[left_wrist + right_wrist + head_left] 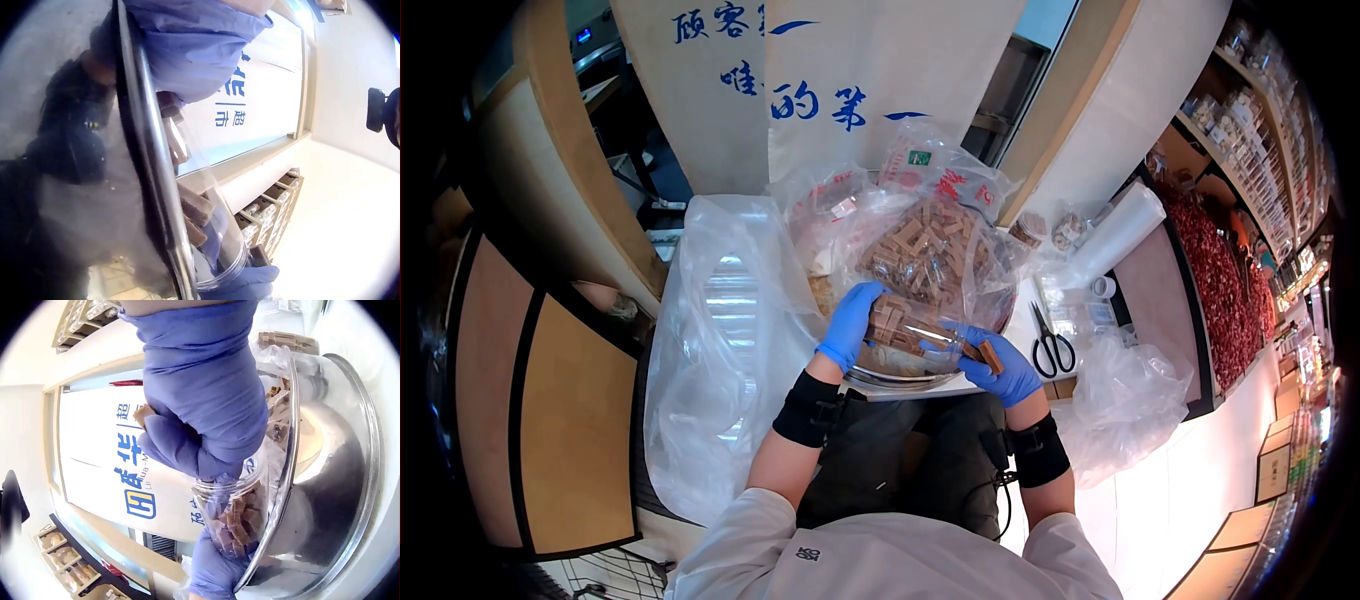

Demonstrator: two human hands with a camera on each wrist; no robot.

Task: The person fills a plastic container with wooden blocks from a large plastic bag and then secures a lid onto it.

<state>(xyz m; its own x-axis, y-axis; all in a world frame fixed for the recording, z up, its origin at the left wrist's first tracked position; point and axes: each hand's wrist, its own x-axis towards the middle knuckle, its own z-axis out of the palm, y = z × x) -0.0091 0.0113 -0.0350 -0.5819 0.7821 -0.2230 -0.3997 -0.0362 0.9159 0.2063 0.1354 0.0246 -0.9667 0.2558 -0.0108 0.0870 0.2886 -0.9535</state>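
Both hands wear blue gloves. A clear jar (910, 328) with brown sticks inside lies on its side above a round metal basin (325, 481). My left hand (852, 325) grips the jar's base end. At the jar's mouth, my right hand (1003, 368) holds a brown stick (991, 357) between curled fingers; the stick's end also shows in the right wrist view (143, 415). Some fingers of this hand touch the mouth's rim. Behind the jar, a clear bag of brown sticks (930, 245) fills the basin.
Black scissors (1052, 345) lie right of the basin, near a plastic roll (1115, 235) and a crumpled clear bag (1125, 400). At the left stands a large plastic bag (725, 350) holding clear containers. Small filled jars (1068, 232) stand behind on the right.
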